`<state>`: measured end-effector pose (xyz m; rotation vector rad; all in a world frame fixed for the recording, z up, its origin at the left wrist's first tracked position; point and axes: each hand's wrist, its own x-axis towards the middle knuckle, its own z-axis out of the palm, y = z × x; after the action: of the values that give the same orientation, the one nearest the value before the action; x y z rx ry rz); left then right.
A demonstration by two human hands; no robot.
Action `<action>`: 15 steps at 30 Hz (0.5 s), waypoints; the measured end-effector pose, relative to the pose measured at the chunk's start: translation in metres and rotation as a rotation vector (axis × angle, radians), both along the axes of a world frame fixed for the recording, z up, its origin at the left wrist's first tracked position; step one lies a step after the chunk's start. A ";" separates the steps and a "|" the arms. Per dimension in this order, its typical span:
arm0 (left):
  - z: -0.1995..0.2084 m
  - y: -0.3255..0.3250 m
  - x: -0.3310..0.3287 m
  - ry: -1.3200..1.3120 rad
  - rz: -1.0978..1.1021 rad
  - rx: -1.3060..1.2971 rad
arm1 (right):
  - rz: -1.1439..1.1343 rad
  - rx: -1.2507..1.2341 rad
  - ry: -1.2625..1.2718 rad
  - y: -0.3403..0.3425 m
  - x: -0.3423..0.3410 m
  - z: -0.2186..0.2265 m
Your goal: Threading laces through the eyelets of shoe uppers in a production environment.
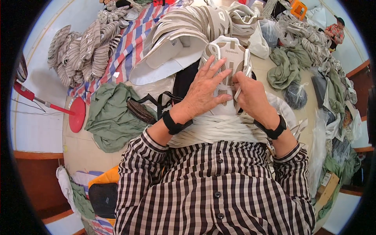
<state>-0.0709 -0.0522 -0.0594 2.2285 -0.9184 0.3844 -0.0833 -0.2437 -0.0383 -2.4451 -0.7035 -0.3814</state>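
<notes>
A beige and white shoe upper (231, 58) lies in front of me with its tongue facing up. My left hand (205, 88) is spread over its left side, fingers apart and thumb reaching across the middle. Over the right eyelet edge, my right hand (252, 96) is closed in a pinch on a thin white shoelace (237, 94); its fingertips are partly hidden. A bundle of flat white laces (215, 131) rests across my lap, below both hands.
Nested shoe uppers (184, 25) curve beyond the one at hand. More uppers (88, 49) are piled on a striped sheet (131, 47) at the left. Green cloth (113, 117) and a red round stand base (77, 114) lie nearby. Another person (335, 33) is at the far right.
</notes>
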 end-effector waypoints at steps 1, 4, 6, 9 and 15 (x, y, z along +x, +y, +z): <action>0.000 0.000 0.000 -0.006 -0.003 -0.004 | 0.034 -0.062 -0.024 0.001 -0.001 0.000; 0.001 0.000 -0.001 -0.014 -0.012 -0.014 | 0.095 -0.095 -0.036 0.002 0.002 0.000; 0.001 -0.001 -0.001 -0.015 -0.016 -0.019 | 0.108 -0.086 -0.028 0.006 0.006 0.001; 0.000 -0.001 0.000 -0.007 0.002 -0.023 | 0.094 -0.086 -0.048 0.018 0.005 -0.002; 0.001 0.000 0.000 0.012 -0.016 -0.086 | 0.062 -0.043 -0.045 0.019 0.003 -0.005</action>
<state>-0.0710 -0.0525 -0.0588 2.1417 -0.8969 0.3953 -0.0799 -0.2251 -0.0429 -2.4551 -0.8125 -0.4017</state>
